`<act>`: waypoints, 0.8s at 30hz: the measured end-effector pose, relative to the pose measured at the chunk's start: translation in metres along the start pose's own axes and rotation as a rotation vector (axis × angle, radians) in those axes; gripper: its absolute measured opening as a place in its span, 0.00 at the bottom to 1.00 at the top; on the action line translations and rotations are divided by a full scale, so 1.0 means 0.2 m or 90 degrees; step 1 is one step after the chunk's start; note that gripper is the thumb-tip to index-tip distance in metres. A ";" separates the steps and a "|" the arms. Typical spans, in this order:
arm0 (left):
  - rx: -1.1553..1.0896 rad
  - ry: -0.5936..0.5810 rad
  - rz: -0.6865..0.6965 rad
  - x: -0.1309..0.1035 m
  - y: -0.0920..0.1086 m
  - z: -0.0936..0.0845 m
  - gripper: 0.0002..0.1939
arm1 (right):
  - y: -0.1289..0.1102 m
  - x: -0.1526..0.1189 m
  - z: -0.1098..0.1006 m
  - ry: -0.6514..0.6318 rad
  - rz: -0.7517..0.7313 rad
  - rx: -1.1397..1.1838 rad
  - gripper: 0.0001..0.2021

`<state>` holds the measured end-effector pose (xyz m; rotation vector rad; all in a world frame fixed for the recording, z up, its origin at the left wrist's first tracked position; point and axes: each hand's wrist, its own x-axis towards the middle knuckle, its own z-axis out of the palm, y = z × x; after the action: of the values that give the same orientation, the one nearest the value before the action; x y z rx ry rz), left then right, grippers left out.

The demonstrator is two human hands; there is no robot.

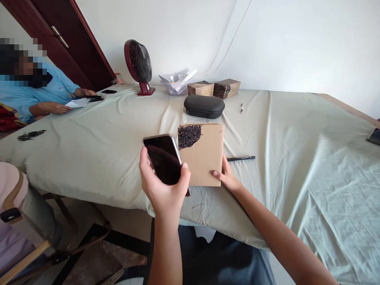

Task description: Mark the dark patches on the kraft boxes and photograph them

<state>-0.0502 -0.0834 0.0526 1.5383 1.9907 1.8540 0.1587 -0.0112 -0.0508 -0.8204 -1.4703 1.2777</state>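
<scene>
In my left hand (164, 190) is a smartphone (163, 158) with a dark screen and a clear case, my thumb and fingers gripping its two sides. To its right, my right hand (228, 176) holds a cardboard box (204, 158) by its right edge, the thumb lying on the front face. Black scribbled marking covers the box's upper left corner. The phone overlaps the box's left edge in view; whether they touch I cannot tell. A black pen-like stick (242, 158) lies on the cloth just right of the box, partly hidden by my right hand.
A black zip case (204, 107) sits behind the box. Farther back are two cardboard boxes (227, 88), a plastic basket (175, 86) with papers and a red fan (139, 65). A person in blue (38, 99) sits at the left. A green cloth (285, 130) covers the table.
</scene>
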 end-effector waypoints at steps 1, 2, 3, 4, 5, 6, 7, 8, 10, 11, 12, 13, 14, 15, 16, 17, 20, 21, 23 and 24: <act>0.010 -0.006 -0.003 0.00 0.00 0.01 0.47 | 0.01 0.00 0.00 0.000 0.000 0.002 0.57; 0.021 -0.014 -0.006 0.00 0.00 0.02 0.48 | 0.01 0.00 0.00 -0.001 0.000 0.002 0.57; 0.028 -0.019 -0.008 0.01 0.00 0.03 0.48 | 0.02 0.00 -0.01 -0.001 -0.001 0.002 0.57; 0.033 -0.021 -0.011 0.01 0.00 0.03 0.47 | 0.02 0.00 -0.01 0.000 -0.001 0.001 0.57; 0.032 -0.023 -0.014 0.01 0.00 0.03 0.47 | 0.03 0.00 -0.01 0.001 -0.002 0.001 0.57; 0.028 -0.025 -0.018 0.01 0.01 0.04 0.46 | 0.03 0.00 -0.01 0.001 -0.003 0.000 0.58; 0.024 -0.029 -0.020 0.01 0.01 0.04 0.46 | 0.04 0.00 -0.01 0.000 -0.003 -0.001 0.57; 0.024 -0.034 -0.019 0.01 0.02 0.04 0.46 | 0.04 0.00 -0.01 -0.002 -0.004 -0.001 0.57; 0.031 -0.050 -0.007 0.01 0.03 0.03 0.46 | 0.04 0.00 -0.01 -0.002 -0.005 -0.003 0.57; 0.033 -0.056 -0.001 0.01 0.03 0.03 0.46 | 0.04 0.00 -0.02 0.000 -0.004 -0.005 0.57; 0.036 -0.061 0.005 0.01 0.03 0.03 0.46 | 0.05 0.00 -0.02 0.002 -0.002 -0.007 0.57; 0.041 -0.065 0.009 0.01 0.03 0.03 0.46 | 0.05 0.00 -0.02 0.003 -0.001 -0.008 0.56; 0.048 -0.067 0.011 0.02 0.03 0.03 0.46 | 0.05 0.00 -0.02 0.002 -0.001 -0.007 0.56; 0.057 -0.069 0.012 0.02 0.03 0.03 0.46 | 0.04 0.00 -0.02 0.001 0.000 -0.006 0.57; 0.068 -0.072 0.015 0.02 0.03 0.03 0.47 | 0.04 0.00 -0.02 -0.001 -0.001 -0.004 0.57; 0.078 -0.075 0.018 0.02 0.03 0.03 0.47 | 0.04 0.00 -0.02 -0.002 -0.002 -0.002 0.57; 0.098 -0.077 0.022 0.03 0.04 0.03 0.47 | 0.04 0.00 -0.02 -0.005 -0.002 0.002 0.57; 0.103 -0.078 0.020 0.03 0.04 0.03 0.46 | 0.04 0.00 -0.02 -0.006 -0.001 0.002 0.58; 0.108 -0.075 0.012 0.03 0.03 0.02 0.46 | 0.04 0.00 -0.02 -0.010 0.000 0.003 0.58; 0.108 -0.073 0.008 0.04 0.02 0.02 0.46 | 0.04 0.00 -0.02 -0.010 -0.001 0.002 0.58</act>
<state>-0.0498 -0.0767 0.0583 1.6596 2.1379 1.5965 0.1615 -0.0086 -0.0590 -0.8096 -1.4809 1.2877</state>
